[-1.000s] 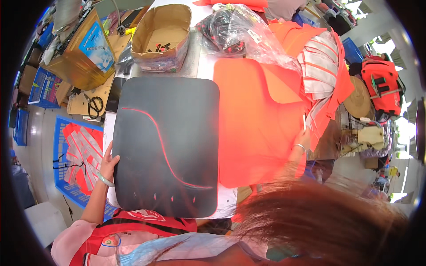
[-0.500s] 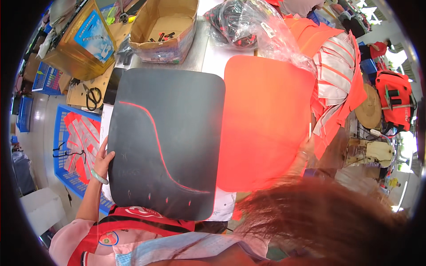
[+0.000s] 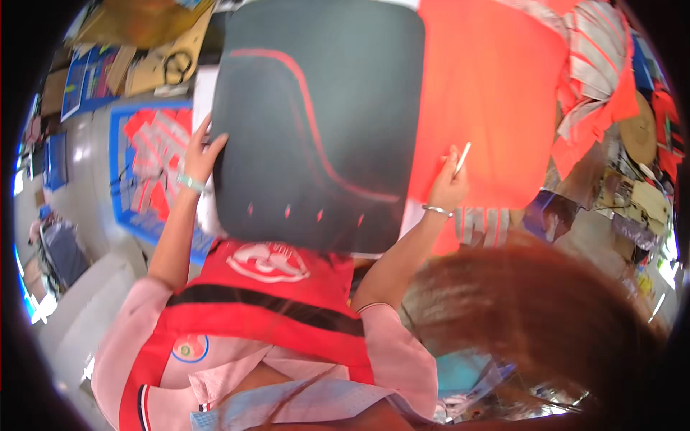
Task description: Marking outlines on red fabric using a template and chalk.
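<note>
A dark grey board [image 3: 327, 108] with rounded corners lies over the orange fabric panel [image 3: 496, 115], covering its left part. The board has a long curved slot showing red and several short slits along its near edge. My left hand [image 3: 203, 152] rests at the board's left edge, thumb on top and fingers apart. To the right of the board, over the orange fabric, my right hand [image 3: 449, 187] is closed around a thin white pen-like stick [image 3: 463, 158] pointing up and away.
On the left, a blue plastic basket [image 3: 115, 154] holds orange and silver-striped pieces. Black-handled scissors [image 3: 177, 67] lie on a cardboard surface at the far left. Silver-striped orange pieces [image 3: 596, 54] are heaped at the far right. Blur softens much of the view.
The view has shifted, so the board and fabric appear higher and farther right. My right hand has moved from the fabric's right side to near the board's right edge, still holding the stick.
</note>
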A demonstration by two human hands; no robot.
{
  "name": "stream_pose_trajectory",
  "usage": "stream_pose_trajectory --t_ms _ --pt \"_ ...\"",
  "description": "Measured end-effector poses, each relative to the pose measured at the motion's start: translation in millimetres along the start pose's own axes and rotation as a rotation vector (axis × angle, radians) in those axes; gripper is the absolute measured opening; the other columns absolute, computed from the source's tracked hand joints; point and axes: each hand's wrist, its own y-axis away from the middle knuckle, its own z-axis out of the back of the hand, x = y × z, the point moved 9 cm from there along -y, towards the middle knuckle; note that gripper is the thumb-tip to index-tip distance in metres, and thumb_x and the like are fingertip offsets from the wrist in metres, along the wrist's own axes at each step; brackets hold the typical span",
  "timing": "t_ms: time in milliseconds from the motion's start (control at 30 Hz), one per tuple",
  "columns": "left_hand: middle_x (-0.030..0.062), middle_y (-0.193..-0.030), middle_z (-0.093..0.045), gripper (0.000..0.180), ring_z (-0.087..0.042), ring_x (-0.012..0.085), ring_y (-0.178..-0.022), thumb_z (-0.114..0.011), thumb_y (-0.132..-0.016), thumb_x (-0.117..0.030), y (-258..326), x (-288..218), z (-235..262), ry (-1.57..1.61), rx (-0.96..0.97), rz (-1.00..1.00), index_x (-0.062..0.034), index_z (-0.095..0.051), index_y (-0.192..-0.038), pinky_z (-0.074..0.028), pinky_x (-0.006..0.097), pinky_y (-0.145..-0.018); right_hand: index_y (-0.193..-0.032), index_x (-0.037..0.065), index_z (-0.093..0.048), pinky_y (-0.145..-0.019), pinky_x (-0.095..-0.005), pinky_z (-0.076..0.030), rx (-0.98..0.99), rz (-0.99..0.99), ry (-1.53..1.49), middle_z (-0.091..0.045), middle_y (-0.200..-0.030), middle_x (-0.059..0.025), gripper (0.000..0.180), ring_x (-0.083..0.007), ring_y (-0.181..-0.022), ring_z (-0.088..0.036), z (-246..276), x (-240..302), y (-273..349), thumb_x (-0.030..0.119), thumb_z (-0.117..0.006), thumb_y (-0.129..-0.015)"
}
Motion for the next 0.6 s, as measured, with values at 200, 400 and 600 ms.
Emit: stream_pose_trajectory --t_ms 200,400,600 --pt "0.0107 -0.095 -0.053 0.063 -0.053 0.0173 -0.084 -0.072 -0.074 -0.029 -9.5 6.2 0.2 -0.003 -0.002 -0.056 -0.0145 -0.049 -0.131 -0.045 0.030 -0.079 -0.106 0.004 -0.063 -0.072 -0.0376 -0.048 0.074 0.277 0.544 -0.061 -0.092 -0.0138 0.025 -0.0290 -0.084 -0.059 6.9 14.5 120.9 0.010 -0.057 -0.083" --pt "0.0078 -0.084 -0.049 0.063 -0.050 0.0167 -0.075 -0.072 -0.072 -0.035 -11.6 7.4 -6.2 -0.132 0.010 -0.160 -0.0143 -0.052 -0.128 -0.044 0.029 -0.072 -0.112 0.007 -0.061 -0.073 -0.0395 -0.047 -0.010 0.439 0.668 -0.060 -0.093 -0.0136 0.031 -0.0305 -0.085 -0.058 11.9 13.3 142.0 0.011 -0.057 -0.082" --pt "0.0017 -0.079 -0.046 0.061 -0.046 0.0116 -0.071 -0.073 -0.074 -0.032 -15.3 -1.7 -14.5 -0.118 0.013 -0.184 -0.0158 -0.052 -0.129 -0.041 0.025 -0.068 -0.112 0.008 -0.061 -0.067 -0.0408 -0.044 -0.112 0.511 0.661 -0.055 -0.082 -0.0121 0.031 -0.0305 -0.077 -0.055 13.1 13.9 145.4 0.014 -0.056 -0.082"
